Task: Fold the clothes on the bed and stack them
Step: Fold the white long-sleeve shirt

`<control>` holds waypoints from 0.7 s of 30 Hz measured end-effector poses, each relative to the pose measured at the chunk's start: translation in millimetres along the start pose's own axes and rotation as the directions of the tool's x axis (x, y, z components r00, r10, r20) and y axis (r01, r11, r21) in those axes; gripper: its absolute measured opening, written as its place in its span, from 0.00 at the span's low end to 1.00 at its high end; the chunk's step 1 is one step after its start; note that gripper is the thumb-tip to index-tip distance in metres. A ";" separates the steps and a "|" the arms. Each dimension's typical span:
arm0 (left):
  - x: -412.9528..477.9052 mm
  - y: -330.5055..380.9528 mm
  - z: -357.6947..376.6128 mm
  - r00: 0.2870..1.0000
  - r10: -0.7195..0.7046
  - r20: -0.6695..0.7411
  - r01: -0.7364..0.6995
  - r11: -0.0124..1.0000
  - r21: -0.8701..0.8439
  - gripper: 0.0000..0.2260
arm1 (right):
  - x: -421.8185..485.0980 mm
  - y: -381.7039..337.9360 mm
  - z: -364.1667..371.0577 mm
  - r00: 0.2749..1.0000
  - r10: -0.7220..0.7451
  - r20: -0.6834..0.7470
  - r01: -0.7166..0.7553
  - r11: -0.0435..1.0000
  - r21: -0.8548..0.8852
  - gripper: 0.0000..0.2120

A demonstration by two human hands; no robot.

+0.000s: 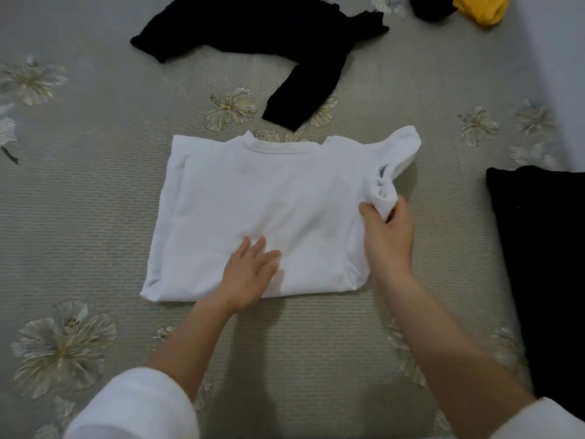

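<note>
A white shirt (253, 198) lies partly folded in the middle of the bed, collar at the far side. My left hand (250, 274) presses flat on its near edge with straight fingers. My right hand (387, 236) grips the bunched right sleeve (395, 160) at the shirt's right side, lifted a little off the body of the shirt. A folded black garment (538, 264) lies flat to the right.
A loose black garment (269, 36) sprawls at the far side, one sleeve reaching toward the white collar. A yellow item (481, 9) and another dark item sit at the far right corner. The grey bedspread (95, 201) has embroidered flowers. A wall stands at the right.
</note>
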State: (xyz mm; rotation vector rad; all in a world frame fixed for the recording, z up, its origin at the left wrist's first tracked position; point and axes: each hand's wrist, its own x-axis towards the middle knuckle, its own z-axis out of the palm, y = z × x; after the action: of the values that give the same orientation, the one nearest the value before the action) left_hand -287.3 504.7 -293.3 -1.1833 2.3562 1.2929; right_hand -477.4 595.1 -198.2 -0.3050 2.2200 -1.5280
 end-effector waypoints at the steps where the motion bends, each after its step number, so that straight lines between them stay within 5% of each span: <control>1: -2.1 1.1 -7.5 0.997 -0.061 -0.038 0.051 0.971 -0.235 0.17 | -10.1 -7.0 12.8 0.997 -0.036 0.072 0.037 0.999 -0.001 0.09; 4: -9.6 -3.1 -40.6 0.945 -0.326 -0.020 0.176 0.560 -0.809 0.15 | -41.7 -21.6 50.2 0.954 -0.130 0.270 0.137 0.991 -0.007 0.08; 7: -15.4 -29.1 -68.8 0.940 -0.323 0.111 0.156 0.117 -0.981 0.20 | -71.6 -28.0 86.8 0.875 -0.206 0.438 0.215 0.976 0.029 0.11; 12: -29.9 -76.4 -96.8 0.960 -0.243 0.142 0.104 -0.165 -0.981 0.30 | -109.6 -11.2 137.0 0.652 -0.152 0.743 0.320 0.943 -0.088 0.07; 14: -32.2 -81.9 -103.7 0.954 -0.241 0.180 0.145 -0.155 -0.977 0.30 | -116.7 -0.1 146.2 0.547 -0.111 0.830 0.461 0.867 -0.188 0.04; 18: -28.4 -78.5 -111.1 0.921 -0.341 0.189 0.256 0.163 -0.953 0.18 | -118.4 12.3 142.0 0.434 -0.042 0.900 0.573 0.784 -0.240 0.12; 21: -22.7 -74.0 -113.1 0.922 -0.376 0.094 0.253 0.400 -0.881 0.13 | -110.7 14.3 118.7 0.552 -0.205 0.808 0.661 0.698 -0.275 0.20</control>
State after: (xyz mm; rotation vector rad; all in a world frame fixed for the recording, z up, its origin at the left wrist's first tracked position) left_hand -197.1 407.0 -259.9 -1.8749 1.2353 2.4365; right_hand -323.7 546.9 -223.0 -1.5219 1.8727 -0.6293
